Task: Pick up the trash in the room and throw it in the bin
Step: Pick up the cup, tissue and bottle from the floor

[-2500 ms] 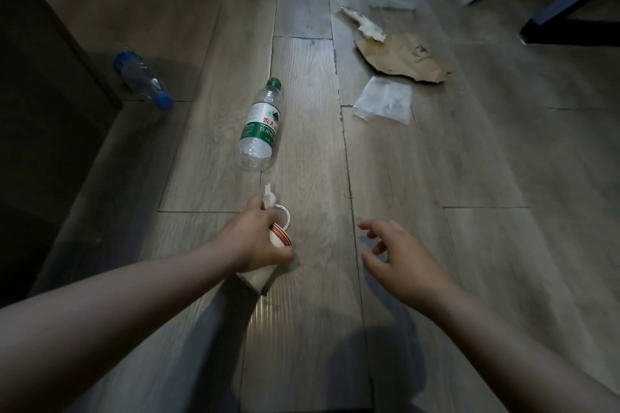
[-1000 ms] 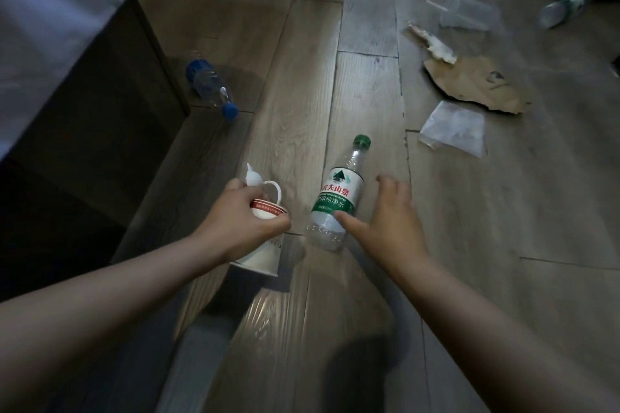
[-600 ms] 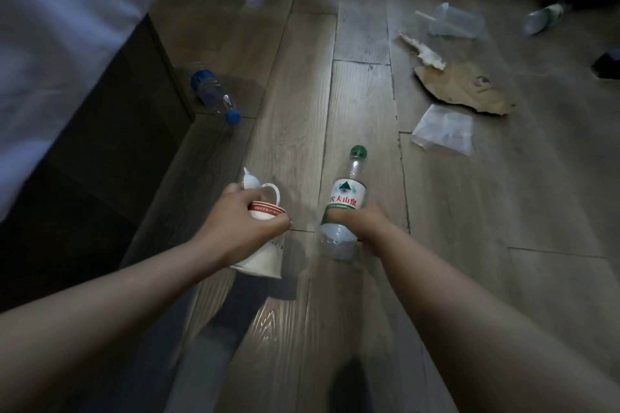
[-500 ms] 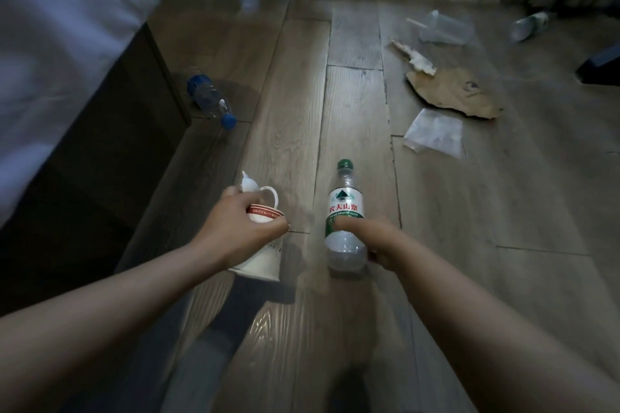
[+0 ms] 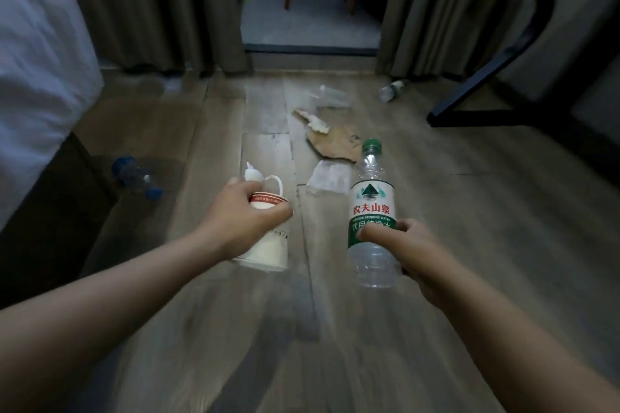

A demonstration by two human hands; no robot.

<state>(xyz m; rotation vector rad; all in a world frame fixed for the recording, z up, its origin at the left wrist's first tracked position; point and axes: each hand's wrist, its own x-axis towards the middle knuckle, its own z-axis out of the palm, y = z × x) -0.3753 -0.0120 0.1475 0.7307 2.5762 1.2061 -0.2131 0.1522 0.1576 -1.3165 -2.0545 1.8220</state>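
I am at the gathering step, with both hands full. My left hand (image 5: 241, 211) has its grip clenched round a white paper cup (image 5: 265, 246) with something white poking from its mouth. My right hand (image 5: 402, 245) grasps the green-capped water bottle (image 5: 370, 198) by its lower half, upright and clear of the floor (image 5: 469, 245). More trash lies farther off: a blue-capped bottle (image 5: 134, 174) at left by the bed (image 5: 33, 77), and a clear wrapper (image 5: 330, 176) and torn brown paper (image 5: 335, 144) ahead. No bin shows, so next I judge I must find it and drop both.

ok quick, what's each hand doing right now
left hand: fingers curled round the paper cup
right hand: fingers curled round the water bottle
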